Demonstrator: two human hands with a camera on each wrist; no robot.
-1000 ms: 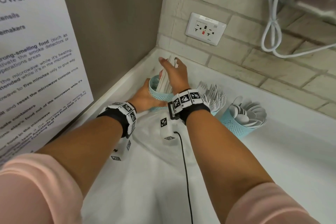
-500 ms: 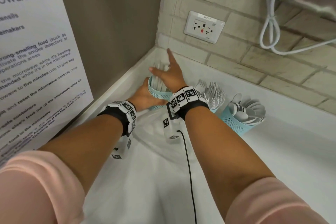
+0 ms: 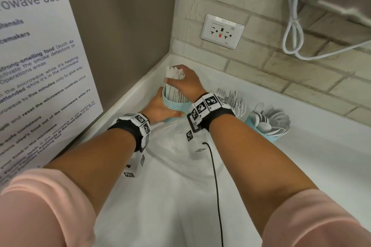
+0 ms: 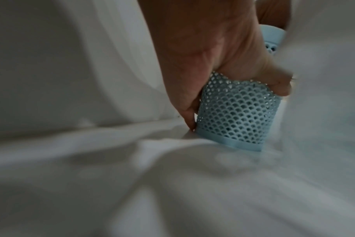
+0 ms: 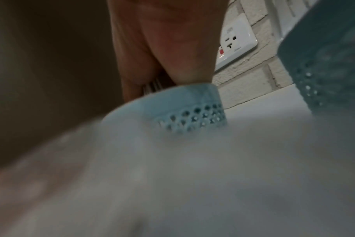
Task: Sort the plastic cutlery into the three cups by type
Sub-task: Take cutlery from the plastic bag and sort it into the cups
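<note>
Upper centre of head view, I had left hand (image 3: pixel 160 108) wrapped round knife cup (image 3: pixel 176 106) | right hand (image 3: pixel 185 81) fingers clasped the knives (image 3: pixel 174 86) | risk: tugging bundle could tip cup, scattering knives.

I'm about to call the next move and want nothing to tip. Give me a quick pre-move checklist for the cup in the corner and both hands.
1. Left hand grips the corner cup: ok.
2. Cup base down on the white cloth: ok.
3. Right hand closed round the bundle of knives standing in the cup: ok.
4. Knives fully seated at the bottom: cannot tell, cup wall hides them.
5. Fork cup and spoon cup upright, apart from both hands: ok.
6. Loose cutlery left on the cloth: none visible, though the arms hide part of it.
</note>
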